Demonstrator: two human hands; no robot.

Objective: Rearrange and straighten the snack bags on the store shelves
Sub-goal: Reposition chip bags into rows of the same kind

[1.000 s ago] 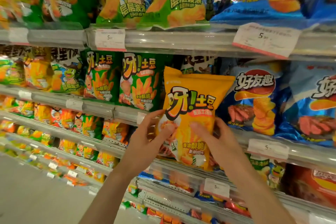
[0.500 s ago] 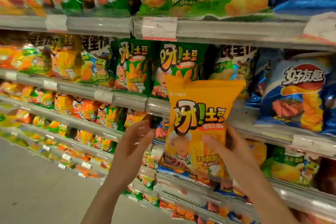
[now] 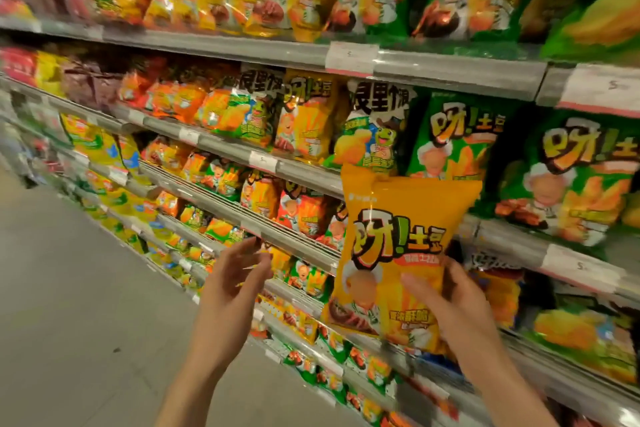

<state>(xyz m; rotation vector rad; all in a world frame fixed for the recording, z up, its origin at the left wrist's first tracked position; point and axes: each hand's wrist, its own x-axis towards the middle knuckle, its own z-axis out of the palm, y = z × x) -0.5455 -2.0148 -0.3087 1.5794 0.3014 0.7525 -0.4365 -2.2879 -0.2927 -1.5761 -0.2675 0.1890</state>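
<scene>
My right hand (image 3: 446,302) grips an orange-yellow snack bag (image 3: 398,243) by its lower right part, thumb on the front, and holds it upright in front of the shelves. My left hand (image 3: 232,281) hovers apart from the bag to its left, fingers loosely spread and holding nothing. Behind the bag, green bags of the same brand (image 3: 453,139) stand on the middle shelf. A matching yellow bag (image 3: 308,125) stands further left on that shelf, among frog-print bags (image 3: 374,135).
Metal shelf rails with white price tags (image 3: 351,57) run diagonally from upper right to lower left. Rows of small orange and green bags (image 3: 304,211) fill the lower shelves. Grey aisle floor (image 3: 69,305) lies to the left.
My left hand has let go of the orange-yellow bag and drawn away to the left. The view has swung left along the aisle, and the right hand carries the bag along.
</scene>
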